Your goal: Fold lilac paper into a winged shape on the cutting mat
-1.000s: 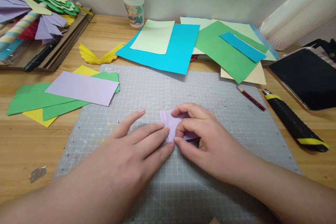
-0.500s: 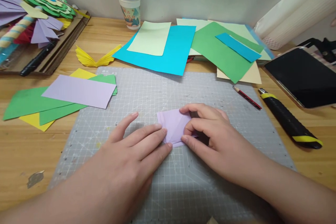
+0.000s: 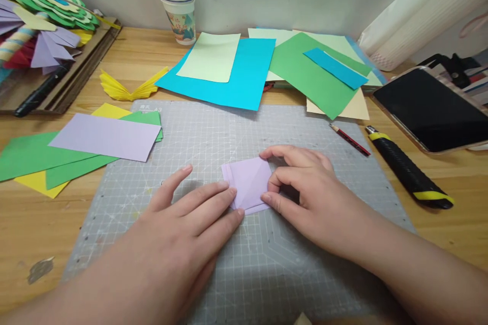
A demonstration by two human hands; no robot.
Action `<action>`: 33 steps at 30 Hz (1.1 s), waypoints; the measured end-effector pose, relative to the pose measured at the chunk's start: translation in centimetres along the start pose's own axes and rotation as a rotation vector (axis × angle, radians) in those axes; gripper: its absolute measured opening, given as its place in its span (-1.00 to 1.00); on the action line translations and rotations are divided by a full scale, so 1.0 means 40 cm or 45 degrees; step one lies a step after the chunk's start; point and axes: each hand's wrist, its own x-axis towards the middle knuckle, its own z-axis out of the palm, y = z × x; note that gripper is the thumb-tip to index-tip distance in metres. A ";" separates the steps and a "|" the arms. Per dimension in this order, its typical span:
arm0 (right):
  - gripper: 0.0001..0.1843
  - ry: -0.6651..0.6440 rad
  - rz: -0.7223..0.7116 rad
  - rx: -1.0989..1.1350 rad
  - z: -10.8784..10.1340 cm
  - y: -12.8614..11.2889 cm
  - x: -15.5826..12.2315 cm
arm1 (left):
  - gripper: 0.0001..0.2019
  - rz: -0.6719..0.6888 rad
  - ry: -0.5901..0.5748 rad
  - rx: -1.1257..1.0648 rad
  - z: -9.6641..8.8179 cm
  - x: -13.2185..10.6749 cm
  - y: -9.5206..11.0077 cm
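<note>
A small folded piece of light purple paper [image 3: 249, 180] lies on the grey gridded cutting mat [image 3: 183, 132], with creases and layered edges at its left and bottom. My left hand [image 3: 186, 231] rests its outstretched fingertips on the paper's left and lower left edge, thumb spread away to the left. On the other side, my right hand [image 3: 305, 188] has curled fingers holding the paper's right edge, one fingertip at the upper right corner and the thumb at the lower right. The right edge is partly hidden by those fingers.
Left are purple [image 3: 107, 134], green and yellow paper strips and a pleated yellow piece [image 3: 131, 89]. Behind lie blue [image 3: 244, 86] and green sheets [image 3: 324, 71] and paper cups [image 3: 179, 15]. Rightward are a pencil [image 3: 349, 139], a box cutter [image 3: 407, 167] and a dark-screened device [image 3: 434, 106].
The whole view has shifted slightly, so most things appear further left. My right fingers have drawn in closer around the paper's right edge; the left hand stays on the paper.
</note>
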 end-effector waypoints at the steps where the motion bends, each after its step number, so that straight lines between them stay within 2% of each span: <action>1: -0.80 0.004 0.001 -0.006 0.001 0.000 0.001 | -0.65 0.005 -0.002 0.002 0.002 0.000 0.000; 4: -0.80 0.008 0.004 -0.013 0.003 0.001 0.005 | -0.67 0.000 -0.003 -0.017 0.007 0.001 0.003; 9: -0.83 0.014 -0.002 -0.035 0.009 -0.001 0.008 | -0.76 -0.113 0.031 -0.100 0.015 -0.001 0.015; 11: -0.90 0.120 -0.065 -0.118 0.009 -0.014 -0.004 | -0.76 -0.126 0.036 -0.121 0.017 -0.002 0.016; 14: -0.79 0.382 -0.270 -0.346 0.009 -0.047 -0.045 | -0.72 -0.096 0.022 -0.104 0.017 -0.004 0.014; 16: -0.66 0.339 -0.395 -0.364 0.014 -0.068 -0.078 | -0.71 -0.097 0.011 -0.099 0.017 -0.006 0.011; 17: -0.60 0.217 -0.411 -0.402 0.019 -0.075 -0.094 | -0.72 -0.106 0.015 -0.110 0.018 -0.007 0.010; 19: -0.54 0.063 -0.403 -0.476 0.031 -0.082 -0.117 | -0.74 -0.132 0.021 -0.139 0.021 -0.008 0.010; 21: -0.53 -0.012 -0.359 -0.544 0.042 -0.080 -0.127 | -0.73 -0.126 0.021 -0.129 0.023 -0.008 0.010; 27: -0.54 -0.085 -0.304 -0.676 0.051 -0.077 -0.126 | -0.68 -0.077 0.020 -0.052 0.022 -0.003 0.007; 33: -0.56 -0.049 -0.249 -0.773 0.037 -0.078 -0.133 | -0.66 -0.049 0.042 -0.045 0.017 -0.001 0.008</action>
